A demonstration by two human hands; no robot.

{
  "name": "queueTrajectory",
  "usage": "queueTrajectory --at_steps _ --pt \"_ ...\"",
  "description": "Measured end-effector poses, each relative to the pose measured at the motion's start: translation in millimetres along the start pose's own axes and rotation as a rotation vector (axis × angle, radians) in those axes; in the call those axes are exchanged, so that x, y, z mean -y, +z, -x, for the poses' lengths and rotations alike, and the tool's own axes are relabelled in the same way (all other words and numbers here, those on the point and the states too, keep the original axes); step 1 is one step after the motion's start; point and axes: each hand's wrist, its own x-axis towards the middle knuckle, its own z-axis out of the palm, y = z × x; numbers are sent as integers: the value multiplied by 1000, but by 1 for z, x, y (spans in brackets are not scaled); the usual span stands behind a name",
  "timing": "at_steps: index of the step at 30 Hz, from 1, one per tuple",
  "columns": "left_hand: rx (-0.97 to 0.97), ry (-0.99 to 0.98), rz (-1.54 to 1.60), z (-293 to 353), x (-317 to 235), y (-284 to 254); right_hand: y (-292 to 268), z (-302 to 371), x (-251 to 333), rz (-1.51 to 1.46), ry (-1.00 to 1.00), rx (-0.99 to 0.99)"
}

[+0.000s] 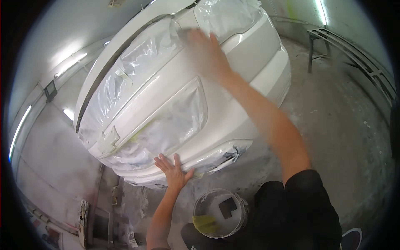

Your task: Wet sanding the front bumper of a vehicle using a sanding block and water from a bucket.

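The white car body (250,46) fills the upper middle, its windows and openings covered with clear masking film (179,121). My left hand (174,174) lies with its fingers spread on the lower edge of the body, holding nothing. Far up on the panel, my right hand (204,52) presses a dark grey piece like sandpaper (183,35) against the white surface beside the masked window. The fingers there are smeared by motion and most of that piece is hidden beneath them.
A round bucket (243,200) stands by my knees, with a dark notched sheet (227,207) and a yellow-green cloth or sponge (205,224) in it. A metal rack (354,52) stands along the right wall. Lit tubes (20,133) line the booth walls.
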Motion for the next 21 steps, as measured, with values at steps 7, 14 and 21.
queueTrajectory --at_steps 7,14,21 --pt "67 -37 -6 -7 -5 -4 -28 -11 -8 32 152 225" --pt "48 -47 -17 1 3 -6 -31 20 27 16 57 213" --pt "58 -21 -21 -2 1 1 -16 -3 -1 -35 143 115"
